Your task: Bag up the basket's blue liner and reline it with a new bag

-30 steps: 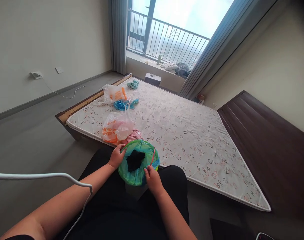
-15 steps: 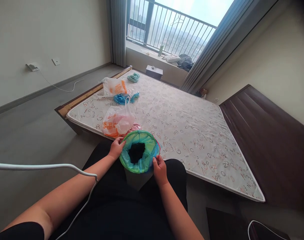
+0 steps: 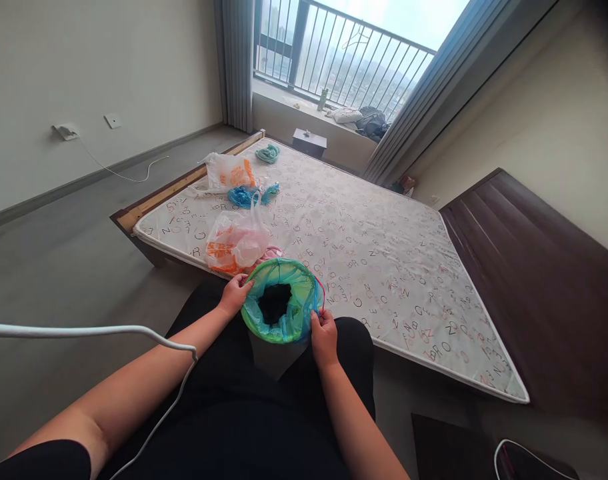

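Between my knees is a round green rim (image 3: 258, 325) with a thin blue-green plastic bag (image 3: 297, 293) lining it; its middle looks dark. My left hand (image 3: 235, 295) pinches the rim at its left side, thumb on top. At the right side my right hand (image 3: 324, 337) has thumb and fingers closed on the bag's edge, beside a thin red cord (image 3: 324, 293). Just beyond the rim, a white plastic bag with orange print (image 3: 234, 243) and something pink inside lies on the mattress (image 3: 374, 247).
Farther back on the mattress are a blue plastic bundle (image 3: 244, 197), another printed bag (image 3: 229, 172) and a green coil (image 3: 268, 154). A white cable (image 3: 84, 330) crosses my left forearm. The dark headboard (image 3: 539, 287) stands at the right.
My right hand has moved slightly right, and the bag's edge and red cord stretch farther out that way. The rim has shifted a little. My left hand keeps its hold.
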The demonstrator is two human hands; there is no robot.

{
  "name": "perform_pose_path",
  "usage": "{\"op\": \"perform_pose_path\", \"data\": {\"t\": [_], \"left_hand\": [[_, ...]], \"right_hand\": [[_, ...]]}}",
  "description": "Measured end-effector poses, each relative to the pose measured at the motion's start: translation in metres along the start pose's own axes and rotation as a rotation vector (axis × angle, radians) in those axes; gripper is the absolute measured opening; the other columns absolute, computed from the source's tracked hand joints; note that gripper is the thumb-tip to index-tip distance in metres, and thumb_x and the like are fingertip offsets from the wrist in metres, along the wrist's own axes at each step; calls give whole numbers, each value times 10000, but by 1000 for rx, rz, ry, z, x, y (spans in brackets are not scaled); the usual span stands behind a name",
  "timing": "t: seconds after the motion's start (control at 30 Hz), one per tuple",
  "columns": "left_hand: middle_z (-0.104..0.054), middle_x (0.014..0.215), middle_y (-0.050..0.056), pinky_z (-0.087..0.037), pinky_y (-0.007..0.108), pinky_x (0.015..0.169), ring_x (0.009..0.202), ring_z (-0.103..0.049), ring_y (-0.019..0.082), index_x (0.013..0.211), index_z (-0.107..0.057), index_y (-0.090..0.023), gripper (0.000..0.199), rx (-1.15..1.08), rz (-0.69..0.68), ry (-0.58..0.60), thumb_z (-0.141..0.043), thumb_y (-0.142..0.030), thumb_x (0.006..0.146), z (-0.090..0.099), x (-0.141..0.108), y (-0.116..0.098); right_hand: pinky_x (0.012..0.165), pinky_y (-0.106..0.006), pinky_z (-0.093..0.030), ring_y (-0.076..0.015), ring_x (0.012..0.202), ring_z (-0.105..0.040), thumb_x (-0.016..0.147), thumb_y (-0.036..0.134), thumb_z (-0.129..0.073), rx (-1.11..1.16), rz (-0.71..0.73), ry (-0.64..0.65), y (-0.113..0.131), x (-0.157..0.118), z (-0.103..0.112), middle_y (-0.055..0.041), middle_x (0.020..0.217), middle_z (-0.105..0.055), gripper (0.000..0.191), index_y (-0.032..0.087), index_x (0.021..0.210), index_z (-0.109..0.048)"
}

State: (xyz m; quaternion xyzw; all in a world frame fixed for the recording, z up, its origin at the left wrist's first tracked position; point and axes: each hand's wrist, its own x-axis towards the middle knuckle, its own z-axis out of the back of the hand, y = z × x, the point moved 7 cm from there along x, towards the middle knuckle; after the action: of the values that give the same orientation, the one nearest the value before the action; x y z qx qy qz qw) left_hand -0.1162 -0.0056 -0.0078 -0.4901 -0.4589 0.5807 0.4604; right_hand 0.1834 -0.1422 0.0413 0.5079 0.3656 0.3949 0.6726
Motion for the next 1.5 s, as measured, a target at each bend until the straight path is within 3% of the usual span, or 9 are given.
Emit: {"op": "perform_pose_path", "data": {"t": [0.6,1.0,1.27,1.4,1.5], "left_hand": [[-705,819,49,-485,309,708,745,-628,202,951,-688,-158,502,13,1,20,-733,-590,699,-2,1,2],[-675,776,27,-468,309,705,730,-602,196,883,-669,-188,417,88,-44,-57,-705,-564,707,2,0,-4],[-665,808,22,-468,292,714,725,-594,176,905,-628,-186,429,16,-39,-133,-710,-562,716,7,1,3],[-661,823,27,-471,299,723,737,-596,180,907,-613,-191,416,-9,-48,-143,-697,-559,733,4,-1,4],[-659,817,22,-466,299,739,755,-597,185,906,-633,-195,394,71,-87,-103,-693,-554,758,-4,-7,0]], "right_hand": [[664,-257,-428,-137,680,-481,880,586,-583,-1,-13,-1,4,2,2,9,793,-586,400,191,940,-579],[648,-250,-416,-141,694,-493,892,560,-580,45,-33,57,-3,3,-3,-2,823,-598,374,195,972,-572],[646,-263,-386,-156,690,-502,928,529,-521,-149,48,282,14,-20,-31,-5,757,-597,341,206,836,-577],[608,-266,-314,-146,636,-446,922,465,-508,-342,67,405,27,-44,-57,21,673,-518,316,222,723,-484],[582,-255,-306,-134,625,-408,915,463,-521,-273,67,489,39,-60,-74,34,657,-464,325,225,708,-444]]}}
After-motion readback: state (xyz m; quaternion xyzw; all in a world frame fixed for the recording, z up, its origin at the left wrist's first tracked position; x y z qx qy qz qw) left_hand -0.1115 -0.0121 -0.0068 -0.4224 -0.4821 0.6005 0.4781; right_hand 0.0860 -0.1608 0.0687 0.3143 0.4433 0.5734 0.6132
